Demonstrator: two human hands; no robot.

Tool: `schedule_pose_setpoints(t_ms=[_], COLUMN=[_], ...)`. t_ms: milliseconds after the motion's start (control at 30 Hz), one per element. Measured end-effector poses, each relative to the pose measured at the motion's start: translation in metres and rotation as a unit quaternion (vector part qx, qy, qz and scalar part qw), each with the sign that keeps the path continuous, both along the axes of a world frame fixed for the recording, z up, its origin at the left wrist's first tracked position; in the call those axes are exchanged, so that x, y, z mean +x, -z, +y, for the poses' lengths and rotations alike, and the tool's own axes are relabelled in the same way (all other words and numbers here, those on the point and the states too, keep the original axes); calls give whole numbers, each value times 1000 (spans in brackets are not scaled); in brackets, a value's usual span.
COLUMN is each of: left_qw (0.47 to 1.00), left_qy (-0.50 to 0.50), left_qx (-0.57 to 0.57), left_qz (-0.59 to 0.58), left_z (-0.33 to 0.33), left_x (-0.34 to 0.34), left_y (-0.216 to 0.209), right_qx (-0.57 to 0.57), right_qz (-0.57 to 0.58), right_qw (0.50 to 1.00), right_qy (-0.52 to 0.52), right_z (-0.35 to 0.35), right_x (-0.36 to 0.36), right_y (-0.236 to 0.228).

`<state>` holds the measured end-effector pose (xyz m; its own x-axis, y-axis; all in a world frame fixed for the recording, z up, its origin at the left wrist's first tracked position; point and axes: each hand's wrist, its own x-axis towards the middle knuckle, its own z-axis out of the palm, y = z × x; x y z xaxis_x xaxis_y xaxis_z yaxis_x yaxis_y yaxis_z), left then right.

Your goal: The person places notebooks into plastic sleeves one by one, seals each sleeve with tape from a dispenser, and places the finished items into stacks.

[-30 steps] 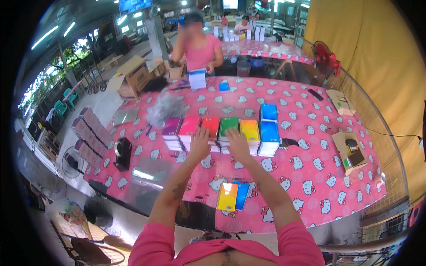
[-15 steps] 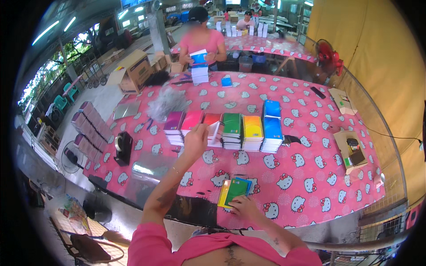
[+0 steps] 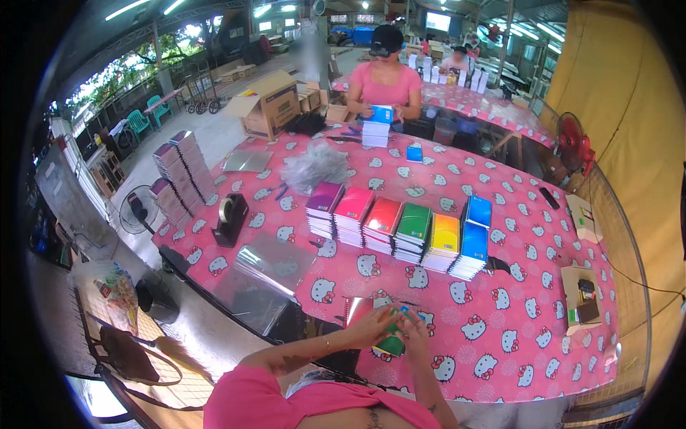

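Note:
Near the table's front edge my two hands meet over a few small spiral notebooks. My left hand [image 3: 371, 326] is closed at a red notebook [image 3: 355, 308], covering its right part; the fingertips are partly hidden. My right hand [image 3: 412, 333] has its fingers bent around a green notebook [image 3: 390, 346]. A bit of a blue notebook [image 3: 404, 309] shows behind the fingers. Beyond my hands stands a row of notebook stacks: purple [image 3: 325, 197], pink [image 3: 354, 203], red [image 3: 383, 216], green [image 3: 414, 224], yellow [image 3: 444, 234] and blue [image 3: 474, 242].
Clear plastic sheets [image 3: 268, 268], a tape dispenser [image 3: 230, 219] and crumpled plastic [image 3: 314, 168] lie to the left. Tall notebook stacks [image 3: 182, 175] stand at the left edge. Opposite, a person [image 3: 386, 82] handles a blue notebook. An open carton tray [image 3: 582, 300] sits at right.
My left hand has come back from the red stack to the front edge, and a red notebook now lies there. My right hand has lifted slightly toward it. The view has shifted.

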<state>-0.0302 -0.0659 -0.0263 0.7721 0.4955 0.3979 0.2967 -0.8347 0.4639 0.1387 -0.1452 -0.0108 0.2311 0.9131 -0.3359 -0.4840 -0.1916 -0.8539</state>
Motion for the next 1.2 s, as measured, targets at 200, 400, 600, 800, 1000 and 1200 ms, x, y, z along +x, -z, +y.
schedule_pose_setpoints(t_ms=[200,400,600,800,1000,1200], left_qw=[888,906,811,969,940,892], left_qy=[-444,-368,-146,-113,-330,-355], left_qx=[-86,-199,-526,-212,86,259], left_qz=[87,62,-210,57,15,109], left_z=[22,40,45,13,172,229], left_x=[-36,-51,-23,11,-9,-62], left_y=[-20,-10,-59,-18,-73,-76], right_qx=[73,114,75,66,70,75], right_qz=[-428,-588,-521,-442,-450,-380], right_qw=[900,800,849,886,881,915], right_qy=[-44,-41,39,122,125,115], right_z=[-20,-29,-40,-43,-39,-39], right_x=[5,-4,-4,5,0,-5], right_y=[6,28,18,37,40,31])
